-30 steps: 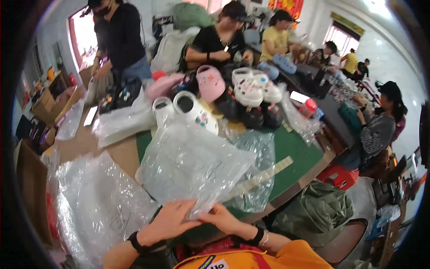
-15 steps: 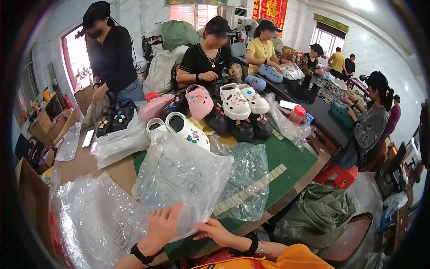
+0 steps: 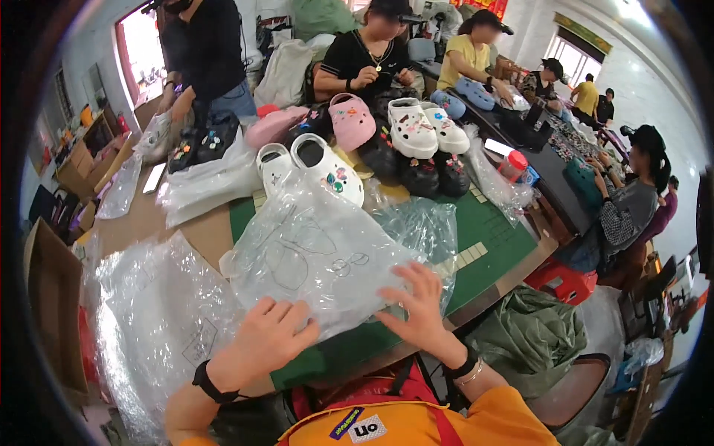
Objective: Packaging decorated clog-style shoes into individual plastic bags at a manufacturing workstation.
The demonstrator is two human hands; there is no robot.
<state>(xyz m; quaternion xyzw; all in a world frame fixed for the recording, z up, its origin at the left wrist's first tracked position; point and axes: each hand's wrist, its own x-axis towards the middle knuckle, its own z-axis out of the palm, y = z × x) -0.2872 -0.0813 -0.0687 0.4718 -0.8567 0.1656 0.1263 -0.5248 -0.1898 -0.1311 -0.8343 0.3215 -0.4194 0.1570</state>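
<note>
While the left hand [image 3: 274,338] and right hand [image 3: 422,311] are showing wide grips, pinching nothing visible, the step of smoothing the bag [image 3: 312,253] is probably calling for light, even pressure. The bag is lying just beyond and between them, reaching white clogs [image 3: 335,177] on the tabletop [image 3: 500,229].

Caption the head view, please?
Left hand and right hand at the near edge of a clear plastic bag, white charm-decorated clogs beyond.

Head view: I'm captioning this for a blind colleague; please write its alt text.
A person's left hand and right hand, both open, at the near side of a clear plastic bag on a green tabletop. Beyond it are charm-studded clogs, then co-workers.
</note>
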